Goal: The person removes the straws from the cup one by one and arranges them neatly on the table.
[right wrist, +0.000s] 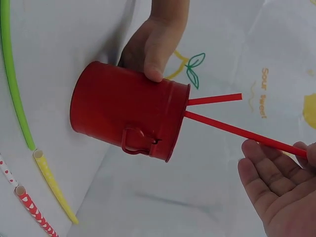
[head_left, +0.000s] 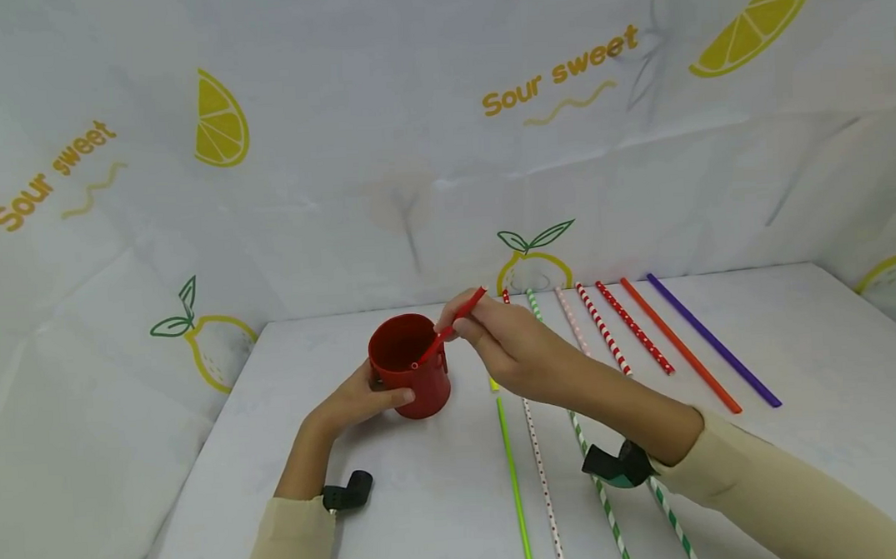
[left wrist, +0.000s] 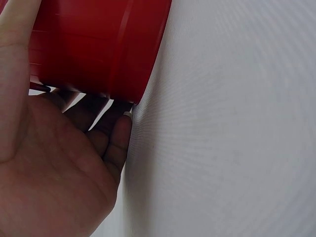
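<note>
My left hand (head_left: 359, 402) grips a small red metal pail (head_left: 426, 397) that stands upright on the white table, thumb on its near side and fingers around the back. In the right wrist view a wire loop (right wrist: 132, 140) hangs on the pail's wall. Thumb and fingers of my right hand (head_left: 514, 347) pinch a red straw (right wrist: 242, 131) over the pail's mouth. It slants down to the rim, its lower end out of sight. A shorter red length of straw (right wrist: 217, 99) also sticks out there; whether it is separate I cannot tell.
Several straws lie in rows on the right: purple (head_left: 713, 339), orange (head_left: 679, 344), red dotted (head_left: 633, 326), red striped (head_left: 604, 331), lime green (head_left: 512, 477) and green striped (head_left: 604, 502) among them. A white cloth (head_left: 324, 193) with lemon prints hangs behind the table.
</note>
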`<state>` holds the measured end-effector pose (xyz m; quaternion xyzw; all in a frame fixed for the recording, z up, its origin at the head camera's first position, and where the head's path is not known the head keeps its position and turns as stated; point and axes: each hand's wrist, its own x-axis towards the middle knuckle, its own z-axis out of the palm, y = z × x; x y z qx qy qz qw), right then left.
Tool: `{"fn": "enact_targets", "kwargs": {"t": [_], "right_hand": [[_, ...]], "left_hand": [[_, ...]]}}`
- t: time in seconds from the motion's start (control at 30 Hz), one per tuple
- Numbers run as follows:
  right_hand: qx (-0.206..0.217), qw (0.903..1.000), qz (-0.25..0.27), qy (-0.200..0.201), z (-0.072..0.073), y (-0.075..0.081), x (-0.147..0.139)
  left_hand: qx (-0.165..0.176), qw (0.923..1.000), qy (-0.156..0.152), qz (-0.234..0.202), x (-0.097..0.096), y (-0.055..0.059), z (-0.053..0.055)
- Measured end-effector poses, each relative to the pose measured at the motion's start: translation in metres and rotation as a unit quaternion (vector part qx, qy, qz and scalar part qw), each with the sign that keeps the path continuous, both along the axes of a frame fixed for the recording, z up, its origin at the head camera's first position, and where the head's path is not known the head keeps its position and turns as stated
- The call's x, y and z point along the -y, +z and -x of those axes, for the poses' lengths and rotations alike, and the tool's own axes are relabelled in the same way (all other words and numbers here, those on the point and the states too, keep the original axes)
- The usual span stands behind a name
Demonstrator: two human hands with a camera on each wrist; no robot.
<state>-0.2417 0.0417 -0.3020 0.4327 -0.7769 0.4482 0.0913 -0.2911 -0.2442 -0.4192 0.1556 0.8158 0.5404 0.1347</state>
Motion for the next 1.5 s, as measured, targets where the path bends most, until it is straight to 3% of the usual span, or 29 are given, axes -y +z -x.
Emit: {"fn": "enact_targets", "kwargs": {"t": [0.13, 0.4, 0.6, 1.07, 1.5], "right_hand": [[0.01, 0.9999, 0.012, 0.001, -0.004, 0.001, -0.003], [-0.028, 0.9987, 0.044, 0.002, -0.008, 0.0, -0.006], [-0.009, 0.998, 0.063, 0.009, -0.013, 0.002, -0.008], [0.034, 0.9979, 0.046, -0.03, -0.023, -0.004, -0.024], [0.02, 0.9973, 0.009, -0.07, -0.029, -0.023, -0.046]], "left_hand": [[-0.001, 1.0, -0.002, -0.002, 0.0, 0.0, 0.0], [0.003, 0.9999, 0.011, 0.013, 0.0, 0.0, -0.001], [0.004, 0.9999, 0.01, 0.009, 0.001, -0.001, -0.001], [0.0, 0.9999, 0.01, 0.011, 0.002, -0.002, -0.001], [0.001, 0.9999, 0.009, 0.007, 0.002, -0.003, 0.0]]}}
